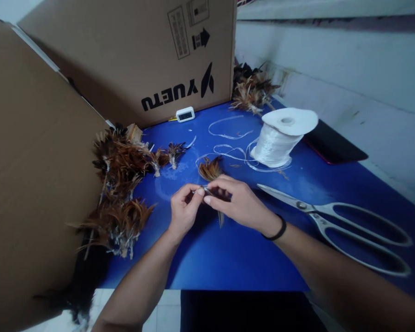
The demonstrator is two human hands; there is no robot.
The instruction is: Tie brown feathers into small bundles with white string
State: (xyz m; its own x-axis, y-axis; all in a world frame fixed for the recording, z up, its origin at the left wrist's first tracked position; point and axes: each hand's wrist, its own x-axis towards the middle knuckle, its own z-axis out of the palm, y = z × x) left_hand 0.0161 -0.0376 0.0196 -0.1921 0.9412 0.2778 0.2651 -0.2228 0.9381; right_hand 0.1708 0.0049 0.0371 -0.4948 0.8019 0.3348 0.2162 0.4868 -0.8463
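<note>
Above the blue table, my left hand (185, 210) and my right hand (242, 203) meet fingertip to fingertip. Both are closed in a pinch. A thin pale strand shows at the left fingertips; my fingers hide most of it. Below my right palm a dark feather tip (221, 218) sticks out, its other end running up into the pinch. Just beyond the right knuckles is a small brown feather bunch (210, 168); whether it is held or lying on the table, I cannot tell. Clear string (224, 147) loops behind it from a white spool (278, 143).
Big scissors (311, 207) lie at the right, blades toward my hands. Brown feather bundles (121, 170) pile up at the left, others (252, 90) at the back. A cardboard box (131, 60) walls the far side, with a small white digital display (185, 114) before it. A dark flat device (339, 145) lies behind the spool.
</note>
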